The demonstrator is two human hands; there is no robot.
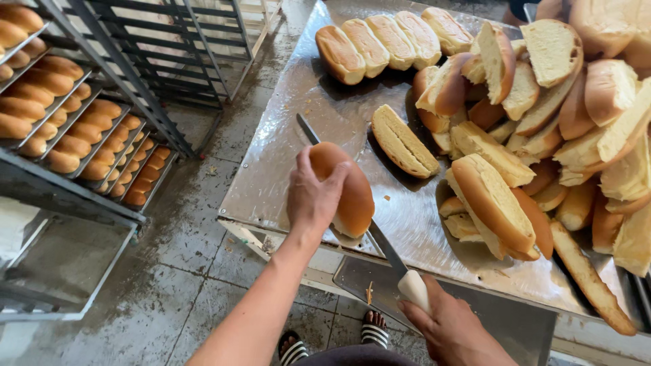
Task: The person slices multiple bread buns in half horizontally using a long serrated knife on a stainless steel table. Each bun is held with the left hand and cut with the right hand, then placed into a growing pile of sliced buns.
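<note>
Head view: left hand (313, 196) grips a long golden-brown bread roll (342, 186) on edge at the near edge of the steel table (285, 163), right hand (451, 329) closed on the white handle of a long steel knife (346, 203) whose blade runs through the roll. To the right a heap of cut rolls (542, 135) crowds the table, one cut half (405, 141) lies alone, and five whole joined rolls (393, 39) sit behind. At left, a metal rack (102, 146) holds trays of rolls, too many to count.
</note>
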